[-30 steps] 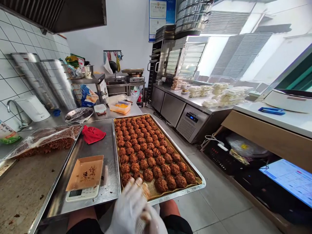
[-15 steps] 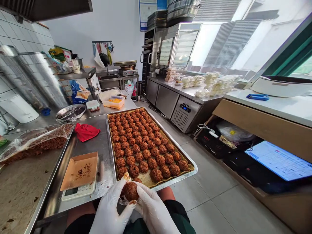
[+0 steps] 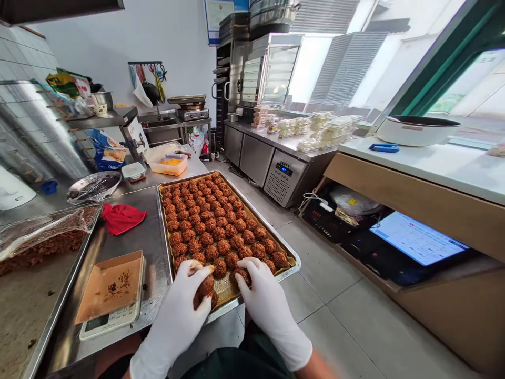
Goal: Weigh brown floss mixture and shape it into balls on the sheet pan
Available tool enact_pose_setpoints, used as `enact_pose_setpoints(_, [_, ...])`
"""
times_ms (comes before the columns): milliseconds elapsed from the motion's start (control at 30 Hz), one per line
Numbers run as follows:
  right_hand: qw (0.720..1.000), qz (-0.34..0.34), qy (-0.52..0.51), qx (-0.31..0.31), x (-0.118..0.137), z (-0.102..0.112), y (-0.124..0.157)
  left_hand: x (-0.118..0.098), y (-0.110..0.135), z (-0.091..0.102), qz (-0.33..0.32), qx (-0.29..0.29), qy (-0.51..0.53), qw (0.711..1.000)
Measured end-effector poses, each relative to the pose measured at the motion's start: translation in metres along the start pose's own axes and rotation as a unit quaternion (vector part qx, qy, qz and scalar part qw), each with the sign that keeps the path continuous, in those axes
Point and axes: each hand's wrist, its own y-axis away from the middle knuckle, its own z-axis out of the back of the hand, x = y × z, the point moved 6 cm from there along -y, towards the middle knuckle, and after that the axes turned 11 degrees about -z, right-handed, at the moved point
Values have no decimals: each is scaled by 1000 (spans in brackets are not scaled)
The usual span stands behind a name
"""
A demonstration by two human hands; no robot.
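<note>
A metal baking tray (image 3: 294, 269), lined with yellowish mesh, carries rows of brown, shaggy-coated food balls (image 3: 223, 247). Over its near left corner my left hand (image 3: 179, 302), in a white glove, grips one brown ball (image 3: 205, 286) between thumb and fingers. Just below that ball another one (image 3: 213, 299) partly shows. My right hand (image 3: 268, 300), gloved as well, has its thumb and fingers curled round a brown ball (image 3: 242, 276) at the tray's near edge. The fingers hide part of that ball. Bare mesh shows between the two hands.
To the left, a kitchen scale (image 3: 112, 320) bears a cardboard tray (image 3: 110, 287) with brown crumbs. Behind it lies a red cloth (image 3: 122, 218). Another large tray (image 3: 65, 292) holds brown shreds under plastic wrap. A lit screen (image 3: 418, 239) sits on the low shelf at right.
My hands were together round one ball in front of the tray. They have come apart and moved forward over its near edge, each at a ball. The view has turned slightly right.
</note>
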Motion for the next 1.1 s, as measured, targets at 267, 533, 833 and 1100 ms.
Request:
enact_pose_setpoints(267, [980,20,192,54,-5,-20,-27,-7,-38,-56,-108,205,-45,972])
enact_pose_setpoints(533, [976,40,177,123,-7,-19,-27,-1,-37,-48,-113,258,-35,959])
enact_pose_setpoints(833, [988,-13,48,146,-5,-11,-35,48,-8,6,36,46,102,993])
enact_pose_setpoints(1100, [932,-70,-318,157,14,-5,-17,10,32,29,19,-190,11,982])
